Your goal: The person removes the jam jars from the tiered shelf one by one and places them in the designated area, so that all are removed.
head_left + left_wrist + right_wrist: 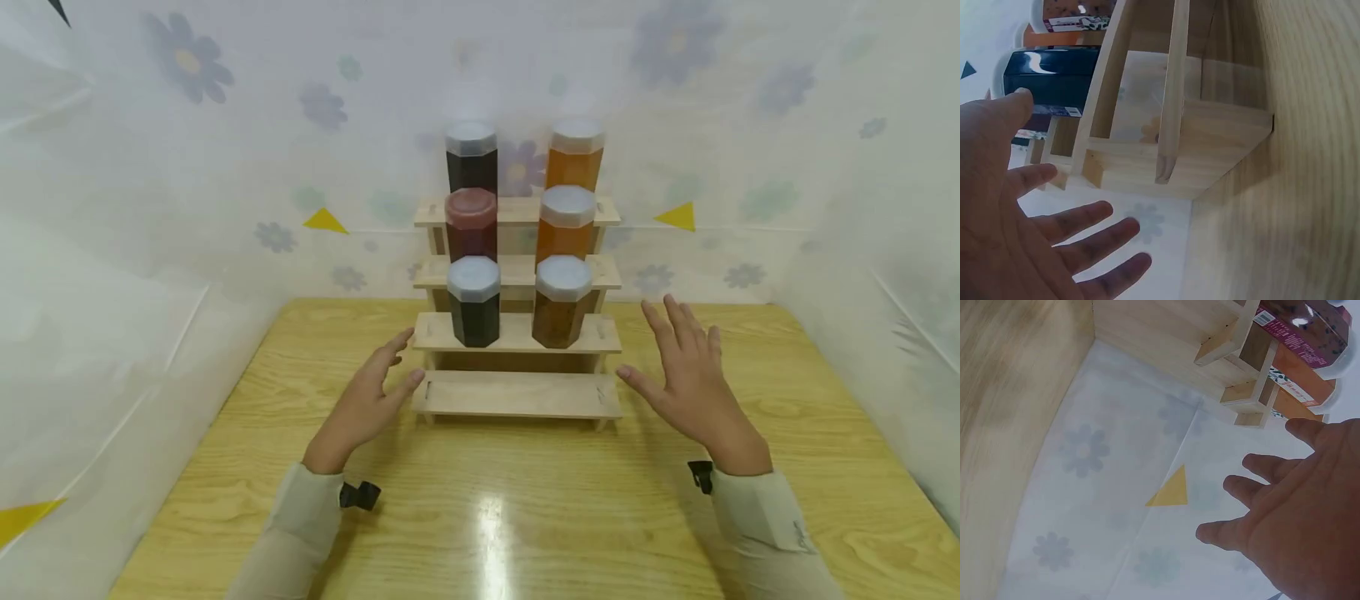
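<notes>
A stepped wooden rack point(517, 394) stands on the table, its lowest step bare. Two columns of jars rest on its upper three steps. On the left column are a dark jar point(476, 312), a reddish jar point(471, 229) and a black jar point(472, 167); on the right, a brown jar point(559, 312) and two orange jars, the nearer orange jar point(564, 233) on the middle step. My left hand point(367, 400) is at the rack's left side, fingers spread, holding nothing. Past its right side my right hand point(690, 387) hovers with spread fingers, also holding nothing.
The wooden table point(450, 500) extends on both sides and in front of the rack. White flower-printed sheeting point(255, 150) encloses the back and sides. Yellow triangles point(678, 217) mark the back sheet on either side of the rack.
</notes>
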{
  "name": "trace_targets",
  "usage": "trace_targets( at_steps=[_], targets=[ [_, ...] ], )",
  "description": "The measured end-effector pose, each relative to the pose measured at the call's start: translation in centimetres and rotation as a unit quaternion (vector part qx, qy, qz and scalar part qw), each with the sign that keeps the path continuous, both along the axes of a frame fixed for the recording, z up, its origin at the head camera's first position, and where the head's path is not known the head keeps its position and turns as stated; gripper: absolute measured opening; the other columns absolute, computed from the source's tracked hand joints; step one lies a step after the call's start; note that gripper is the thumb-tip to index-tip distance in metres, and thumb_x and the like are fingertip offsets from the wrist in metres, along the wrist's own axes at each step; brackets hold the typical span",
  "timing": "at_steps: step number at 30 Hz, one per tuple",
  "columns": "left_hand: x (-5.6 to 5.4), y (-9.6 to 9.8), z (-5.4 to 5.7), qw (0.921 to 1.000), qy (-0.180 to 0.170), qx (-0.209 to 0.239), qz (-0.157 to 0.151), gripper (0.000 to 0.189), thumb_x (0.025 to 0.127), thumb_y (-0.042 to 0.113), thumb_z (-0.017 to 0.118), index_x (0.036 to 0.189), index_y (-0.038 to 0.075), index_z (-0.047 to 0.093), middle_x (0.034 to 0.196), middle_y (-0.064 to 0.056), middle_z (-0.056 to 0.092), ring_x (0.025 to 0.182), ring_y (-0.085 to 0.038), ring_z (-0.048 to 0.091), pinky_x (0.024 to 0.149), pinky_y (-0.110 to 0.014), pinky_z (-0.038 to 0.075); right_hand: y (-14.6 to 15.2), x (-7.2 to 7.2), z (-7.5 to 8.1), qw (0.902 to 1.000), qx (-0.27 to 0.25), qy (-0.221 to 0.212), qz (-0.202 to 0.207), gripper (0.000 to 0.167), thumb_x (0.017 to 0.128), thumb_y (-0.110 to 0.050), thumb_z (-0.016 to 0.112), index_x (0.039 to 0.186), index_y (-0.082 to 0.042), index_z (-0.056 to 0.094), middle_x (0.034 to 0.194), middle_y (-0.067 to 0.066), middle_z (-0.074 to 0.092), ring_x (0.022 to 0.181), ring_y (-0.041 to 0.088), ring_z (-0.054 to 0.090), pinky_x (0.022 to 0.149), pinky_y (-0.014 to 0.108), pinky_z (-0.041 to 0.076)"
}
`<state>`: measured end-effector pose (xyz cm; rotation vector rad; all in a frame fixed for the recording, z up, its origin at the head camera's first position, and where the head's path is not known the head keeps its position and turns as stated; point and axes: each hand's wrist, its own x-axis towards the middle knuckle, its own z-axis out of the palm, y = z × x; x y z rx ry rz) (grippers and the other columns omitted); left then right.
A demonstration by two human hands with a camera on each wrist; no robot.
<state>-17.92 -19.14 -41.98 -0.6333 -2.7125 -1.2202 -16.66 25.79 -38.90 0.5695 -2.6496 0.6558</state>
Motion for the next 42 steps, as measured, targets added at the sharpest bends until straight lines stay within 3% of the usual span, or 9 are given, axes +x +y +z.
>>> trace_targets(
  at_steps=[6, 14, 21, 25, 29, 34, 42],
  targets=[
    [0.1, 0.2, -0.6, 0.9962, -0.057, 0.06, -0.029, 0.062, 0.11, 0.033, 0.055, 0.164, 0.021, 0.027, 0.153, -0.02, 0.046, 0.12, -0.04, 0.062, 0.096, -0.058, 0.053, -0.3, -0.6, 0.9, 0.9983, -0.05, 0.018, 0.025, 0.081, 0.105, -0.045, 0.061, 0.166, -0.011, 0.02, 0.167, 0.028, 0.014, 0.152, 0.051, 0.01, 0.11, 0.081, -0.001],
    [0.8, 0.2, -1.1, 0.9907, -0.107, 0.084, 0.006, 0.059, 0.11, 0.037, 0.053, 0.162, 0.027, 0.028, 0.143, -0.022, 0.053, 0.107, -0.033, 0.066, 0.089, -0.051, 0.056, -0.4, -2.1, 3.8, 0.9894, -0.123, 0.035, 0.069, 0.069, 0.109, -0.031, 0.055, 0.164, -0.006, 0.022, 0.167, 0.024, 0.018, 0.153, 0.046, 0.015, 0.118, 0.071, 0.008],
    [0.6, -0.1, -2.4, 0.9806, -0.149, 0.127, 0.0, 0.04, 0.11, 0.025, 0.055, 0.144, 0.009, 0.041, 0.135, -0.026, 0.054, 0.097, -0.032, 0.068, 0.076, -0.049, 0.06, -0.3, -4.0, 7.0, 0.9833, -0.16, -0.002, 0.088, 0.065, 0.111, -0.028, 0.05, 0.165, -0.01, 0.02, 0.169, 0.018, 0.016, 0.156, 0.036, 0.01, 0.121, 0.066, 0.008],
    [0.3, 0.2, -3.1, 0.9751, -0.167, 0.147, -0.003, 0.028, 0.109, 0.019, 0.058, 0.132, 0.005, 0.051, 0.123, -0.024, 0.057, 0.089, -0.033, 0.067, 0.072, -0.047, 0.06, -0.4, -5.4, 8.8, 0.9809, -0.175, -0.028, 0.081, 0.063, 0.111, -0.029, 0.047, 0.166, -0.013, 0.02, 0.168, 0.015, 0.017, 0.155, 0.037, 0.013, 0.121, 0.066, 0.01],
    [0.0, 0.4, -3.6, 0.9659, -0.191, 0.174, -0.008, 0.022, 0.108, 0.016, 0.06, 0.126, 0.004, 0.056, 0.108, -0.019, 0.057, 0.084, -0.032, 0.066, 0.072, -0.041, 0.06, -0.8, -7.0, 10.8, 0.9805, -0.18, -0.033, 0.072, 0.061, 0.111, -0.031, 0.048, 0.165, -0.014, 0.023, 0.168, 0.014, 0.022, 0.15, 0.044, 0.026, 0.12, 0.065, 0.017],
    [-0.5, 0.4, -4.4, 0.9546, -0.21, 0.207, -0.04, 0.024, 0.107, 0.013, 0.06, 0.128, 0.001, 0.056, 0.097, -0.014, 0.053, 0.083, -0.035, 0.069, 0.072, -0.039, 0.061, -1.2, -8.8, 13.9, 0.9817, -0.176, -0.05, 0.053, 0.062, 0.11, -0.037, 0.047, 0.165, -0.019, 0.023, 0.166, 0.012, 0.028, 0.142, 0.045, 0.04, 0.114, 0.066, 0.03],
    [-0.9, 0.3, -5.2, 0.952, -0.211, 0.216, -0.052, 0.029, 0.105, 0.011, 0.063, 0.132, 0.002, 0.056, 0.091, -0.012, 0.051, 0.078, -0.031, 0.068, 0.069, -0.035, 0.059, -2.8, -12.3, 18.0, 0.988, -0.127, -0.081, 0.034, 0.068, 0.108, -0.046, 0.048, 0.165, -0.018, 0.022, 0.165, 0.015, 0.03, 0.135, 0.047, 0.047, 0.105, 0.069, 0.038]
  ],
)
